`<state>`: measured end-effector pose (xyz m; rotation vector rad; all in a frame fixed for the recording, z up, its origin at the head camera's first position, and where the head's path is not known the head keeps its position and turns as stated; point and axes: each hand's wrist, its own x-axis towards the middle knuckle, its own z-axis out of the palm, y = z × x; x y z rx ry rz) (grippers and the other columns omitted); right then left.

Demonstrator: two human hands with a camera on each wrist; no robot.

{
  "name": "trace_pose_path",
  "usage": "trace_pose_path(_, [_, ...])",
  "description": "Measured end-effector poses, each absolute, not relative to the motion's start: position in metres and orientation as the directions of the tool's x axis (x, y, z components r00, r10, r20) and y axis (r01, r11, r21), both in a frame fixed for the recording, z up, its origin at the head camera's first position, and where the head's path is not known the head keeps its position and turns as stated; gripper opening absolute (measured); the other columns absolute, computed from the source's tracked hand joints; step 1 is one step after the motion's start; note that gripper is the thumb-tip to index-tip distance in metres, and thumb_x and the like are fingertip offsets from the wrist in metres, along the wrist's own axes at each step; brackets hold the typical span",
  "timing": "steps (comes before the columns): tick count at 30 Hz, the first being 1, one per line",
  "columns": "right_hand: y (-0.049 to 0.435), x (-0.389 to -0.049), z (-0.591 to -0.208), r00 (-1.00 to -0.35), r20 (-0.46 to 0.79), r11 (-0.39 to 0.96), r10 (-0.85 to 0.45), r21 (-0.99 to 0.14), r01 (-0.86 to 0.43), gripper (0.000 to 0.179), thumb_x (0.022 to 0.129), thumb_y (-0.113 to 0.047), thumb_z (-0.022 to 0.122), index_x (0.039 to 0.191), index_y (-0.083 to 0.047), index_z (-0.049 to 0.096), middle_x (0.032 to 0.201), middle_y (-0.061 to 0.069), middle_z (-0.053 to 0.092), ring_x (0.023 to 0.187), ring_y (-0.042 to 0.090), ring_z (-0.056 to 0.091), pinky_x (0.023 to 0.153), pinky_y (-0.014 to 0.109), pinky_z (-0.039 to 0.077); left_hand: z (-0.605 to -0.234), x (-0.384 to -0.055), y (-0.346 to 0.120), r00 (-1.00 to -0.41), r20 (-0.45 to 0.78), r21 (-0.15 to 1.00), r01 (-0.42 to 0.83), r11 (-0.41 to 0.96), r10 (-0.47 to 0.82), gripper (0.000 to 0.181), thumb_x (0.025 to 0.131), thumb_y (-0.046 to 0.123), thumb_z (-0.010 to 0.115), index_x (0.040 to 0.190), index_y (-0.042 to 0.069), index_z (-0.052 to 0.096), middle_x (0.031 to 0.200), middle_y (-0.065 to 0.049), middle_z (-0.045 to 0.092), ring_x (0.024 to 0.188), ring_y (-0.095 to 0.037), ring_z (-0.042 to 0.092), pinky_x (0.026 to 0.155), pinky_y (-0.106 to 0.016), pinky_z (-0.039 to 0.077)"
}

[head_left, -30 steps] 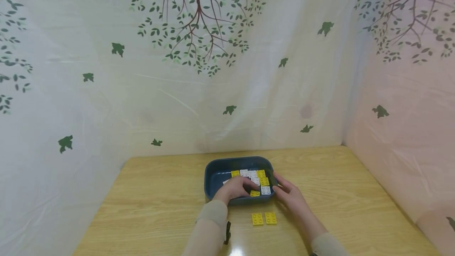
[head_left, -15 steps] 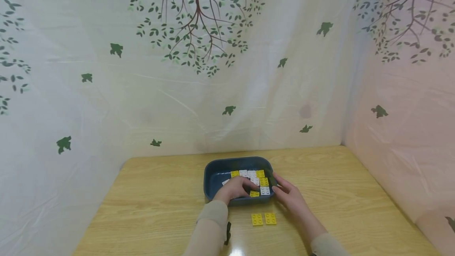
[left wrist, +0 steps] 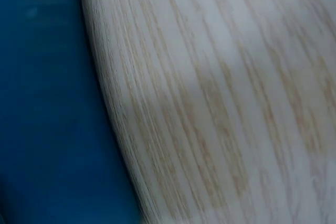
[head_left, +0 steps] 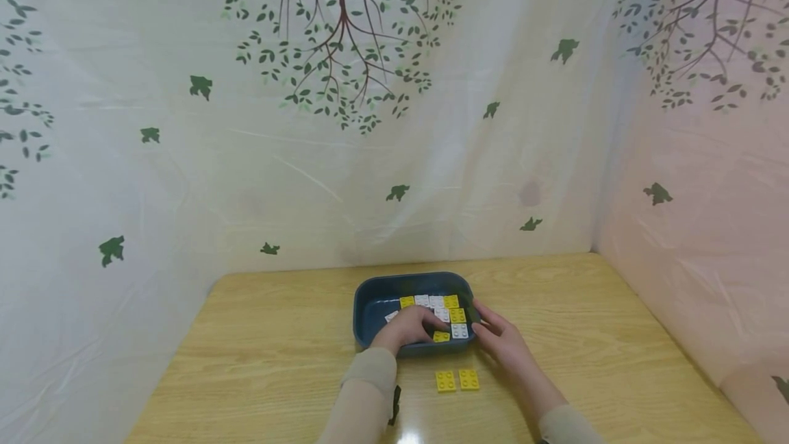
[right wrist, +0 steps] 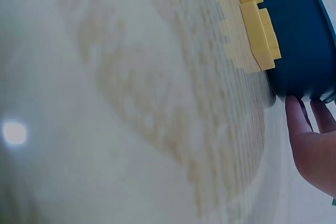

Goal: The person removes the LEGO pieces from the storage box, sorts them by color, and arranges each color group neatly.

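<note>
A dark blue tray [head_left: 364, 293] with rounded corners holds several yellow and white studded toy bricks, mostly in its right half. Over its near wall reaches my left hand [head_left: 408, 326], thumb and index finger down among the bricks. A yellow brick [head_left: 441, 337] lies right by these fingertips, and a white brick [head_left: 459, 331] is just right of them. The other fingers are hidden, and I cannot tell whether they grip a brick. My right hand [head_left: 507, 344] touches the tray's right end from outside with thumb and fingers extended; the right wrist view shows the fingertips [right wrist: 294, 109] against the wall.
Two yellow bricks [head_left: 457, 380] lie side by side on the wood-grain table [head_left: 277, 334], in front of the tray. A white brick [head_left: 392, 316] shows left of the left hand. A pale curtain [head_left: 308, 190] printed with leaves stands behind the table.
</note>
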<state>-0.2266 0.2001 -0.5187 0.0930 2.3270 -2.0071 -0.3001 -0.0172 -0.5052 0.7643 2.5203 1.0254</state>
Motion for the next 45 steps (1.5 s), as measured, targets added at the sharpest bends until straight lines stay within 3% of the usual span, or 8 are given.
trace_pose_path(12, [0.199, -0.224, -0.516, -0.993, -0.117, 0.151, 0.018, -0.981, 0.118, 0.053, 0.1, -0.018, 0.058, 0.151, -0.022, 0.043, 0.158, 0.015, 0.03, 0.137, 0.036, 0.04, 0.105, 0.045, 0.042, -0.505, -0.298, -0.016, -0.83, -0.08, 0.681, 0.358, 0.639, 0.551, 0.03, 0.077, 0.002, 0.082, 0.102, 0.017, 0.08, 0.107, 0.004, 0.071, 0.101, -0.011, 0.06, 0.098, -0.035, 0.046])
trace_pose_path(17, [0.199, -0.223, -0.515, -0.993, -0.114, 0.155, 0.011, -0.981, 0.114, 0.053, 0.1, -0.018, 0.058, 0.151, -0.023, 0.043, 0.158, 0.015, 0.03, 0.137, 0.037, 0.039, 0.105, 0.045, 0.042, -0.505, -0.297, -0.017, -0.848, -0.084, 0.693, 0.327, 0.642, 0.523, 0.03, 0.077, 0.002, 0.082, 0.104, 0.014, 0.079, 0.105, 0.002, 0.072, 0.093, -0.011, 0.061, 0.093, -0.035, 0.049])
trace_pose_path(22, [0.199, -0.224, -0.515, -0.993, -0.117, 0.165, 0.014, -0.979, 0.117, 0.053, 0.1, -0.02, 0.058, 0.151, -0.023, 0.043, 0.158, 0.015, 0.03, 0.138, 0.037, 0.039, 0.106, 0.046, 0.04, -0.505, -0.297, -0.019, -0.865, -0.042, 0.714, 0.324, 0.621, 0.5, 0.031, 0.078, 0.003, 0.081, 0.108, 0.011, 0.077, 0.101, 0.002, 0.07, 0.084, -0.01, 0.06, 0.085, -0.033, 0.052])
trace_pose_path(32, [0.2, -0.224, -0.517, -0.993, -0.117, 0.153, 0.017, -0.981, 0.118, 0.053, 0.1, -0.018, 0.059, 0.151, -0.022, 0.044, 0.158, 0.014, 0.031, 0.138, 0.036, 0.039, 0.105, 0.045, 0.041, -0.495, -0.296, -0.02, -0.879, 0.058, 0.746, 0.353, 0.565, 0.472, 0.033, 0.079, 0.006, 0.082, 0.111, 0.01, 0.076, 0.093, 0.004, 0.063, 0.081, -0.01, 0.056, 0.079, -0.029, 0.051])
trace_pose_path(45, [0.201, -0.224, -0.517, -0.994, -0.107, 0.179, 0.008, -0.978, 0.106, 0.053, 0.101, -0.019, 0.057, 0.151, -0.022, 0.043, 0.158, 0.014, 0.031, 0.138, 0.036, 0.038, 0.107, 0.046, 0.038, -0.475, -0.281, -0.031, -0.888, 0.039, 0.852, 0.27, 0.449, 0.458, 0.034, 0.081, 0.011, 0.081, 0.115, 0.015, 0.075, 0.102, 0.004, 0.065, 0.091, -0.015, 0.059, 0.088, -0.035, 0.052])
